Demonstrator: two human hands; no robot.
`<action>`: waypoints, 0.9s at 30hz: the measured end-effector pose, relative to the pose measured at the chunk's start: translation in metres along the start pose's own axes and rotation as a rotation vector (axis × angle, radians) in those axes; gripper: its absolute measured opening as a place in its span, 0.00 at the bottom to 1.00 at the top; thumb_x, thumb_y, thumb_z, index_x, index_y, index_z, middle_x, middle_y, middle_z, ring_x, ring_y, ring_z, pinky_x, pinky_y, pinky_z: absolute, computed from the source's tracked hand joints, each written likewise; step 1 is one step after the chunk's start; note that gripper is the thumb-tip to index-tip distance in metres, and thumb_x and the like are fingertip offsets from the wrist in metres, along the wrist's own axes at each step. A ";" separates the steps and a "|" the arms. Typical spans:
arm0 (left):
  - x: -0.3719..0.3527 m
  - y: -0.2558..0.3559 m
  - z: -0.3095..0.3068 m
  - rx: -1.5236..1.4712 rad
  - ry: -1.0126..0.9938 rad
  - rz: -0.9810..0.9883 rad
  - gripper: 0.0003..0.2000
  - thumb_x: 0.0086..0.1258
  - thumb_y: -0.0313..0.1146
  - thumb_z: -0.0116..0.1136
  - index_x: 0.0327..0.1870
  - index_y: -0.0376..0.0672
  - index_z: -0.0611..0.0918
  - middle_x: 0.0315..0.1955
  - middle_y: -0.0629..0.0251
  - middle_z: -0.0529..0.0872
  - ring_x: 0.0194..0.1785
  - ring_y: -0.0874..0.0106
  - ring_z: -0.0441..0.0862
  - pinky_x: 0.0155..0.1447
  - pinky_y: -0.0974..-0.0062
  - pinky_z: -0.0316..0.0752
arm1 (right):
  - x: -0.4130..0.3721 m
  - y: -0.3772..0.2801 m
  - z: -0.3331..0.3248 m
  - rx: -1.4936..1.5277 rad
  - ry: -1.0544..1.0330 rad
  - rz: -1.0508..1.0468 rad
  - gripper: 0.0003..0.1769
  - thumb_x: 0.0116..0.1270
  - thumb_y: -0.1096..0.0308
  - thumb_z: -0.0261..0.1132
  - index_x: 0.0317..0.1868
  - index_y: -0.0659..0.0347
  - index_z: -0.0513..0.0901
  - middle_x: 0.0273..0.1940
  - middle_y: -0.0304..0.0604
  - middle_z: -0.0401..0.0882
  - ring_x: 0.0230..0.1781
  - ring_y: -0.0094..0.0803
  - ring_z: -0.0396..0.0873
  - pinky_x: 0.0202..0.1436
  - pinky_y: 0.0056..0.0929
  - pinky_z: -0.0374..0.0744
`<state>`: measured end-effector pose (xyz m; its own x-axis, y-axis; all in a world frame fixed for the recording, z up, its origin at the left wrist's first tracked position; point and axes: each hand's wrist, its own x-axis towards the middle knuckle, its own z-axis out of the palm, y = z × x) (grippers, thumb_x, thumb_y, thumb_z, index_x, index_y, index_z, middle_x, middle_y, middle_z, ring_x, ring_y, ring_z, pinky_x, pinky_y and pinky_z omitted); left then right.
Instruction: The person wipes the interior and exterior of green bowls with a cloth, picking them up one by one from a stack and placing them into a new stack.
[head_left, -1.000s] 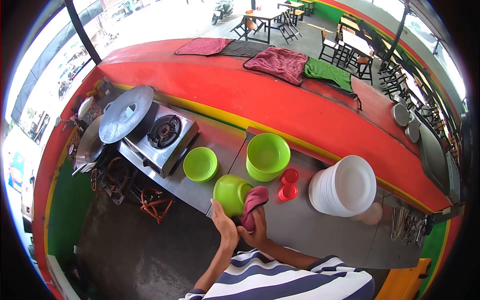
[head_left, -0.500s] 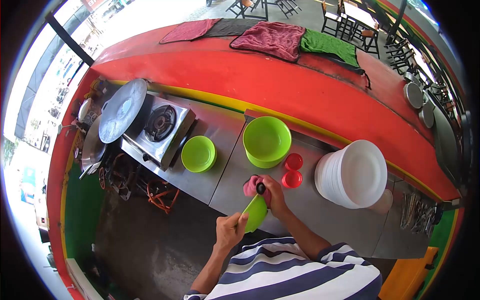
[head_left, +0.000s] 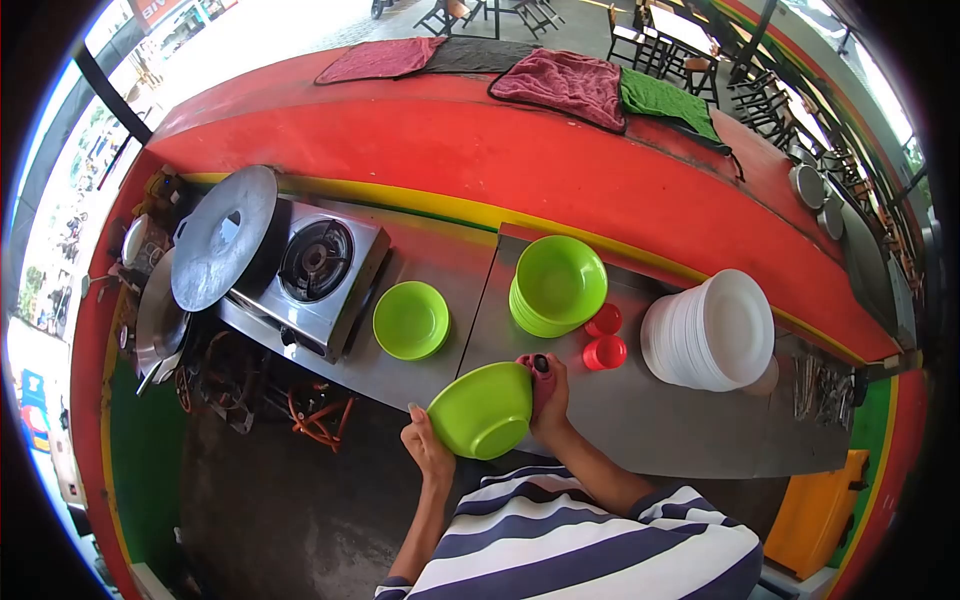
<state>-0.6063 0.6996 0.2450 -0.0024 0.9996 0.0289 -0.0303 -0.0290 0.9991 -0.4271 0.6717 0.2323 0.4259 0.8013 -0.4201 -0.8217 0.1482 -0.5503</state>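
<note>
A green bowl (head_left: 478, 405) is tilted in front of me, its outer side and foot ring facing me. My left hand (head_left: 428, 447) grips its left edge, thumb up along the outside. At the right edge, my right hand (head_left: 549, 402) is closed on a pink cloth (head_left: 543, 385) pressed against the bowl; the cloth is partly hidden by the fingers. Beyond them on the steel counter stand a stack of green bowls (head_left: 560, 282) and another green bowl (head_left: 411, 320). Two red cups (head_left: 604, 352) sit right of the stack.
A tall stack of white plates (head_left: 722, 330) leans on the right, with cutlery (head_left: 822, 392) past it. On the left are a gas stove (head_left: 317, 262) and a large metal pan (head_left: 225, 238). A red ledge (head_left: 420, 125) with draped cloths (head_left: 562, 88) borders the counter (head_left: 640, 425).
The bowl has turned from nearly edge-on to showing its outer side and base. My left hand has moved left and slightly up with its edge. The view has shifted a little.
</note>
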 end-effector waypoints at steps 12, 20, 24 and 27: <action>0.088 -0.036 -0.131 -0.765 -0.475 -0.887 0.34 0.69 0.43 0.43 0.78 0.42 0.61 0.70 0.52 0.73 0.73 0.53 0.70 0.76 0.48 0.63 | -0.005 0.080 0.081 -0.489 -0.038 -0.526 0.16 0.79 0.60 0.54 0.44 0.64 0.81 0.37 0.36 0.79 0.37 0.21 0.75 0.45 0.22 0.75; 0.129 -0.068 -0.117 -0.419 -0.411 -0.357 0.27 0.79 0.27 0.45 0.79 0.40 0.61 0.69 0.57 0.73 0.73 0.64 0.71 0.75 0.67 0.65 | 0.027 0.132 0.052 -0.263 0.201 -0.235 0.14 0.77 0.61 0.62 0.54 0.61 0.80 0.47 0.39 0.84 0.47 0.27 0.83 0.55 0.27 0.80; 0.148 -0.087 -0.111 -0.212 -0.453 -0.170 0.23 0.85 0.33 0.44 0.78 0.40 0.63 0.69 0.56 0.73 0.71 0.65 0.72 0.73 0.69 0.67 | 0.040 0.132 0.046 -0.231 0.219 -0.175 0.15 0.77 0.60 0.64 0.53 0.64 0.80 0.48 0.42 0.84 0.48 0.29 0.84 0.56 0.29 0.81; 0.157 -0.112 -0.103 -0.112 -0.403 -0.072 0.23 0.86 0.34 0.43 0.77 0.40 0.63 0.70 0.55 0.72 0.71 0.65 0.71 0.73 0.69 0.66 | 0.054 0.136 0.041 -0.207 0.219 -0.181 0.17 0.77 0.60 0.65 0.53 0.65 0.80 0.50 0.43 0.83 0.49 0.29 0.84 0.57 0.28 0.81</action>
<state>-0.7058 0.8594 0.1350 0.3942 0.9190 -0.0094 -0.1241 0.0633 0.9902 -0.5312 0.7589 0.1646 0.6475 0.6258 -0.4348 -0.6407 0.1381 -0.7552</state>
